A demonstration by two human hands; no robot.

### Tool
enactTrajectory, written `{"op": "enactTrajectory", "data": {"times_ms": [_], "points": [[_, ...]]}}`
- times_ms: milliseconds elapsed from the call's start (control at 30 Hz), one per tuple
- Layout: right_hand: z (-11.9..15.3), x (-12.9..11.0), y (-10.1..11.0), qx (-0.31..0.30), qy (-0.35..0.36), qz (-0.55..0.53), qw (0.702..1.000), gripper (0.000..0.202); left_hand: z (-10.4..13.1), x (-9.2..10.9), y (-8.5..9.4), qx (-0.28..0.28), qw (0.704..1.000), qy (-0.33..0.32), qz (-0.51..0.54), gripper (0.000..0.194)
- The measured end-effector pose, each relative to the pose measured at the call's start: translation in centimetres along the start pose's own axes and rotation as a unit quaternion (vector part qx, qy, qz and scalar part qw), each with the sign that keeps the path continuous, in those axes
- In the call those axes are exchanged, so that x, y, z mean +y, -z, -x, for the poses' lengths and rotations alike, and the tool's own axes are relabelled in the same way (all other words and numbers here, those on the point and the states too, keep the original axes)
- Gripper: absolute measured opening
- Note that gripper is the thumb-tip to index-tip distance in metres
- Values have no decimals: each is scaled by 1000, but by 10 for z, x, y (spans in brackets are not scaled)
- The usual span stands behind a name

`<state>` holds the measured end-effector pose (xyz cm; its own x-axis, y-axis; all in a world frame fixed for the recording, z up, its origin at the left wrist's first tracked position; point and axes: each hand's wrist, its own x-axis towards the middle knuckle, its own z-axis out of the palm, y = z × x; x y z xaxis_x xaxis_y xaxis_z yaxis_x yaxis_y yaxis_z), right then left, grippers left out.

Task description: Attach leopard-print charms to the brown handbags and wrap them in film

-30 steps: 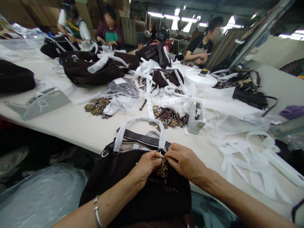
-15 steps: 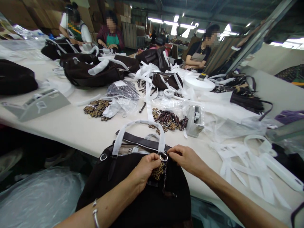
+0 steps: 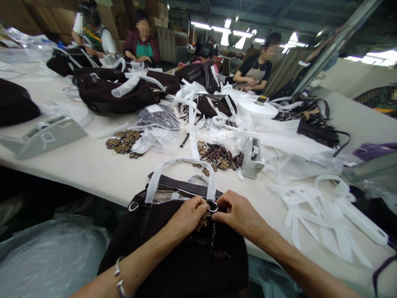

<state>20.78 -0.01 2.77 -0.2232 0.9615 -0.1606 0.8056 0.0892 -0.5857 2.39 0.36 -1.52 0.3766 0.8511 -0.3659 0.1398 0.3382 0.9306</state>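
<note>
Silver metal is shining in a small ring [image 3: 212, 211] that is sitting between the two hands, just below the foot of the white-wrapped handle [image 3: 212, 182] of the dark bag [image 3: 186, 267]. The left hand [image 3: 190, 213] is pinching, fingers closed, at the ring's left edge; beneath it a leopard-print tag [image 3: 202, 222] is hanging, partly hidden. The right hand [image 3: 237, 210] is staying at the opposite edge, thumb and forefinger slightly parted; I cannot tell if they are touching the metal. Both hands are being about equally near, and the ring, being round, is showing no long axis. A thin braided cord [image 3: 214, 236] is hanging lower, against soft-looking, matte cloth, while the strap [image 3: 145, 220] is looking smoother, like leather.
</note>
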Motion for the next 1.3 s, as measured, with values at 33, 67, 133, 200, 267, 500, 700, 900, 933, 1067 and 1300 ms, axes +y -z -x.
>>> {"op": "enactTrajectory", "data": {"times_ms": [33, 67, 133, 200, 267, 500, 700, 900, 933, 1067, 1300], "points": [[1, -1, 0, -1, -9, 1, 1000, 15, -1, 1, 1, 3, 1000, -4, -16, 24], [3, -2, 0, -3, -12, -1, 1000, 11, -2, 2, 1, 1, 1000, -5, -24, 24], [9, -5, -2, -16, 8, -12, 1000, 7, -4, 1, 1, -13, 999, -7, -33, 22], [17, -9, -6, -38, 53, -27, 998, 9, -5, -1, -1, -17, 999, -9, -37, 19], [26, -12, -9, -69, 91, -41, 993, 11, -6, -5, -1, -14, 999, -7, -39, 18], [35, -4, 2, -64, -6, -120, 991, 15, -1, -7, 0, -40, 999, -13, 21, 17], [22, 9, 7, 70, -85, -147, 983, 24, 3, -3, -1, -43, 997, -12, 64, 16], [15, 4, -12, 30, -40, -104, 993, 27, 4, -8, -1, -63, 992, -3, 114, 25], [15, 3, -14, 32, -34, -97, 994, 28, 5, -9, -1, -66, 991, -4, 112, 24], [14, 1, -18, 39, -20, -70, 997, 30, 4, -11, -2, -58, 998, -23, 28, 17], [15, 0, -19, 44, -1, -64, 997, 20, -1, -4, 2, -28, 994, -24, -105, 21]]}}
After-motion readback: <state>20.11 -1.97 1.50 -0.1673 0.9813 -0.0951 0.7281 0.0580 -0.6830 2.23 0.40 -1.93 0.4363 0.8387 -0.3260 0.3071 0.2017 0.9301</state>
